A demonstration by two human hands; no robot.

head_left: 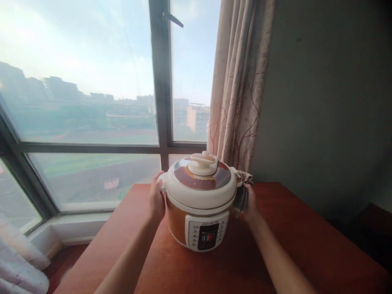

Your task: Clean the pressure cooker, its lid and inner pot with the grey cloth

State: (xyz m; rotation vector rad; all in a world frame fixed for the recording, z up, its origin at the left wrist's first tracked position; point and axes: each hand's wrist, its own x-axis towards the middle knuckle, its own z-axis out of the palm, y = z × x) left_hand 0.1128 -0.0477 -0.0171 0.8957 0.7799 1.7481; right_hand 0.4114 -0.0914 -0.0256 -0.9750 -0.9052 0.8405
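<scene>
On the red-brown table (306,245), near its window edge, stands a pressure cooker (200,202) with its control panel (207,234) facing six o'clock. It sits upright between both hands. At nine o'clock of the pot the left hand (157,200) lies flat on the side, fingers curled over the side handle. At three o'clock the right hand (249,202) presses a bunched dark cloth (241,192) against the opposite side. Both hands are equally near, touching the pot. A curtain (239,85) hangs behind at one o'clock.
</scene>
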